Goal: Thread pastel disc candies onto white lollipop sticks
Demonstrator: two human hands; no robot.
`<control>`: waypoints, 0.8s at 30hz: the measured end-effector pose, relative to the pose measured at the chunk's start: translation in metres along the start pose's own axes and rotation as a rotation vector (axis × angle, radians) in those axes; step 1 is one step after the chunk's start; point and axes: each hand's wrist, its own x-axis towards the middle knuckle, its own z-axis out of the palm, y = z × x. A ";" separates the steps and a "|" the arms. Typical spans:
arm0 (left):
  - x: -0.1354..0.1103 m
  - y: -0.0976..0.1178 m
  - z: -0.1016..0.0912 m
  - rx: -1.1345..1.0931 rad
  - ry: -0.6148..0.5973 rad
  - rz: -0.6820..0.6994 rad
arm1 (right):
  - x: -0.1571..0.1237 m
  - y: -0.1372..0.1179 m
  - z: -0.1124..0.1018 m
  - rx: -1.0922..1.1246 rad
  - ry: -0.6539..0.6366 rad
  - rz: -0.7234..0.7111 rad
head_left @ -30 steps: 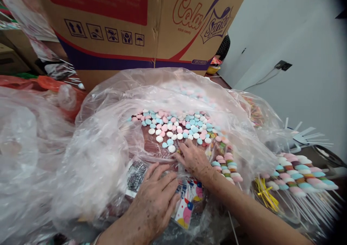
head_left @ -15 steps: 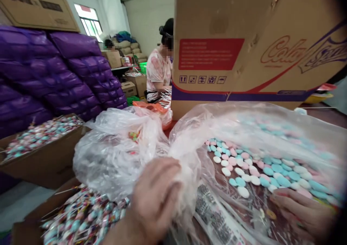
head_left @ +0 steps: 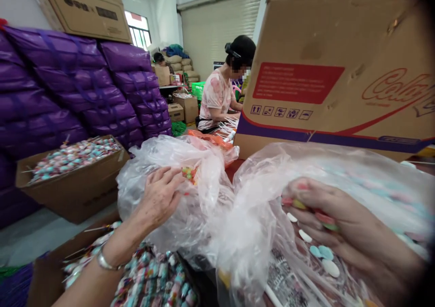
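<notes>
Seemingly mid-gathering. At lower right, the right hand curled tight on a few coloured candy pieces, behind the film of the large clear bag, with loose candy discs just below. At centre, the left hand spread loose on the smaller crumpled bag, gripping nothing — fingertips near a bright sweet under the plastic. Calls next for parting that film before any pick. Hard to count the held pieces through blur and plastic — right wrist cut off at the frame edge, bag bottoms hidden.
</notes>
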 end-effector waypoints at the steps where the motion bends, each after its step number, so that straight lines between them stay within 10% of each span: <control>1: -0.003 -0.002 -0.001 0.010 -0.001 0.028 | 0.009 -0.010 0.023 0.037 -0.075 -0.006; 10: -0.010 0.001 -0.022 0.001 0.006 0.189 | 0.106 -0.005 0.156 0.068 -0.313 0.009; 24: -0.019 0.014 -0.029 -0.171 0.109 0.247 | 0.123 -0.004 0.151 -0.861 -0.243 -0.462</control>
